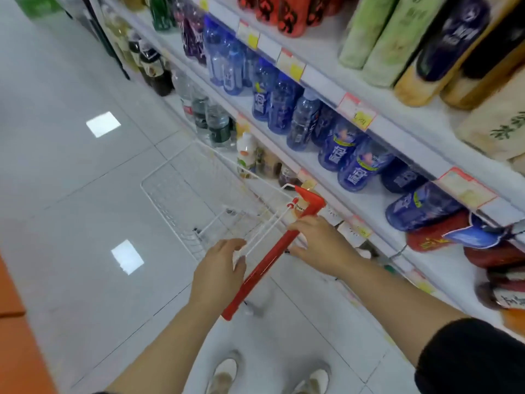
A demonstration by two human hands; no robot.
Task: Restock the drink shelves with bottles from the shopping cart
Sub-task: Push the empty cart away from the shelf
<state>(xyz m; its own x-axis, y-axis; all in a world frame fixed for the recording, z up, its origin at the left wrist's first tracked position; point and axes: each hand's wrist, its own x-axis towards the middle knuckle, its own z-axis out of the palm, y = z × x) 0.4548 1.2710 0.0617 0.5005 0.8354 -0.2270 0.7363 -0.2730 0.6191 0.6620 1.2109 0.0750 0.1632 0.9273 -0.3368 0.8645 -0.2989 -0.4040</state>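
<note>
in the head view, our left hand [223,265] curls over the white wires of the shopping cart [181,194]; our right hand [318,243] grips its red handle [262,268]; we see no bottles in the basket; blue bottles [284,106] crowd the drink shelves [321,78]; restocking looks nearly done

Left arm: bare, stretched forward | left hand [223,270]: palm down, fingers curled, hold unclear | right arm: dark sleeve above elbow, extended | right hand [318,243]: palm down, fingers and thumb grip cart handle [265,265]
</note>
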